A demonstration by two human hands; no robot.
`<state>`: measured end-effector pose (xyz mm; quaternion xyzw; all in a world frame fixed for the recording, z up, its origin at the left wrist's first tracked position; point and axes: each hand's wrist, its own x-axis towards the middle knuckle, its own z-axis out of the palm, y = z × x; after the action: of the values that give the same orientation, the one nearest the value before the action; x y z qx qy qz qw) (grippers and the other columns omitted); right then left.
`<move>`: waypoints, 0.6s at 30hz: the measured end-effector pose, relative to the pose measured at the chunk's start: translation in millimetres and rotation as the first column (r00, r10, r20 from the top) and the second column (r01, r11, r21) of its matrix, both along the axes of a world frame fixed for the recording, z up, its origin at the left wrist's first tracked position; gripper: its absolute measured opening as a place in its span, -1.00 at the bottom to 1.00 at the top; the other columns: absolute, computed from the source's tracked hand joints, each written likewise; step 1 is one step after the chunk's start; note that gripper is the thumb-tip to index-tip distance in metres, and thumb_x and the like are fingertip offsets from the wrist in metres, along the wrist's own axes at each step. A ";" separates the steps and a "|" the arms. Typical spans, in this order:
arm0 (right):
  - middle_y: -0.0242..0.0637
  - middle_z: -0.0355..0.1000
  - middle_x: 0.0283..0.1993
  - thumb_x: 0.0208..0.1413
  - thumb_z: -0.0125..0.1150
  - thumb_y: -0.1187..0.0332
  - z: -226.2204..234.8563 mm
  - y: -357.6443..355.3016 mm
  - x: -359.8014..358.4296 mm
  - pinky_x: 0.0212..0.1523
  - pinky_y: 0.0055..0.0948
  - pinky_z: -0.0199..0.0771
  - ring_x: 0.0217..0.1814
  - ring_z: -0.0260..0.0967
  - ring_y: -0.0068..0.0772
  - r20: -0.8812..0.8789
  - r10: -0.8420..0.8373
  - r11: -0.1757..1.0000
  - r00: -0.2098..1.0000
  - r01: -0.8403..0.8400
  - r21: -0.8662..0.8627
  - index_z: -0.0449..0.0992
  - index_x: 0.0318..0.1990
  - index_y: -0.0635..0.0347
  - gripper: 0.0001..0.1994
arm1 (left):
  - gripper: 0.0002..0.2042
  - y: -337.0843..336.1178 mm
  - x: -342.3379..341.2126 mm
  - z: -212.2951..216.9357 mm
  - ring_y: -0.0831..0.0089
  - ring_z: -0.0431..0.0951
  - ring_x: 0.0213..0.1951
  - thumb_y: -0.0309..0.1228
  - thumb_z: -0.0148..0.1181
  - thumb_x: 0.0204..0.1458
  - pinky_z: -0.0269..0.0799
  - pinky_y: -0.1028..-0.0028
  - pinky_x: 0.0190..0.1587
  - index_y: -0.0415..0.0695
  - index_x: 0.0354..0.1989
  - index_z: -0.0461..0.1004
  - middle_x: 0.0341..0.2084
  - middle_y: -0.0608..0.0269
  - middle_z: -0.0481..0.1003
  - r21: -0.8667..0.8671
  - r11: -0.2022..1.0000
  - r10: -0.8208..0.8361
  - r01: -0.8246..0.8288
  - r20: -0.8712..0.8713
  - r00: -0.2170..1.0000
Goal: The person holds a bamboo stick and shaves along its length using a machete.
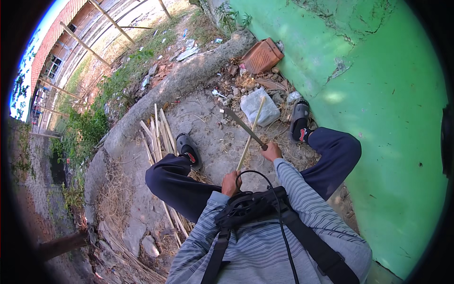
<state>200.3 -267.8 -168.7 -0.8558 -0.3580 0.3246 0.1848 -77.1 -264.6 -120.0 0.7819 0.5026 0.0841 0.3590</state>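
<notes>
My left hand (pixel 231 183) is closed around the near end of a pale bamboo strip (pixel 246 150), close to my body. The strip points away from me, its far end lying over or just above a whitish block (pixel 259 107). In my right hand (pixel 271 152) is the handle end of a machete (pixel 242 124) with a long dark blade. The blade slants away to the left and crosses the strip; whether they touch, I cannot tell. More bamboo strips (pixel 161 134) lie in a loose bundle on the ground at left, partly hidden under my left leg.
A green wall (pixel 378 109) stands close on my right. An orange hollow brick (pixel 263 56) lies at its foot, near rubble and dry leaves. A low concrete kerb (pixel 182 75) curves around the far and left sides. A black cable (pixel 279 208) hangs across my chest.
</notes>
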 end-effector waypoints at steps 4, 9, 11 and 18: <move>0.01 0.63 -0.32 -0.04 0.39 0.09 -5.9 -8.6 21.5 -0.05 -0.01 0.57 -0.19 0.61 0.18 -0.015 -0.056 0.998 0.998 0.056 0.020 0.68 -0.30 0.22 -0.66 | -0.61 2.5 5.2 -1.3 -0.39 0.58 -0.36 -0.19 0.05 0.33 0.45 -0.21 -0.28 -0.27 -0.40 0.57 -0.54 -0.38 0.51 -0.010 1.000 -0.015 0.015 -0.029 0.999; 0.04 0.63 -0.26 0.01 0.38 0.08 6.8 -25.4 11.3 -0.04 0.00 0.58 -0.15 0.61 0.17 -0.029 0.001 0.999 1.000 0.001 0.050 0.67 -0.24 0.22 -0.65 | -0.68 2.2 4.7 7.7 -0.44 0.55 -0.38 -0.19 0.09 0.33 0.44 -0.24 -0.31 -0.26 -0.25 0.36 -0.53 -0.36 0.53 -0.006 1.000 0.003 -0.003 0.012 1.000; 0.06 0.62 -0.26 0.04 0.37 0.09 4.1 -25.1 8.6 -0.05 0.01 0.58 -0.15 0.61 0.17 -0.034 0.005 0.998 0.999 -0.003 0.057 0.68 -0.24 0.20 -0.67 | -0.66 5.6 7.1 12.1 -0.43 0.56 -0.40 -0.17 0.11 0.33 0.45 -0.24 -0.31 -0.25 -0.24 0.32 -0.52 -0.33 0.54 -0.036 0.999 -0.018 0.019 0.025 1.000; 0.06 0.59 -0.35 0.03 0.34 0.11 13.0 -18.3 -3.9 -0.12 0.05 0.56 -0.22 0.59 0.19 -0.013 0.135 0.976 0.991 -0.131 0.175 0.66 -0.32 0.16 -0.71 | -0.56 23.1 6.8 9.7 -0.36 0.60 -0.38 -0.03 0.09 0.33 0.47 -0.23 -0.29 -0.27 -0.17 0.32 -0.47 -0.28 0.59 -0.087 0.980 -0.195 0.180 -0.218 0.956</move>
<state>196.4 -286.1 -155.7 -0.8064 -0.4392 0.3142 0.2411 -70.3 -241.5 -110.3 0.8182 0.4660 -0.0563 0.3320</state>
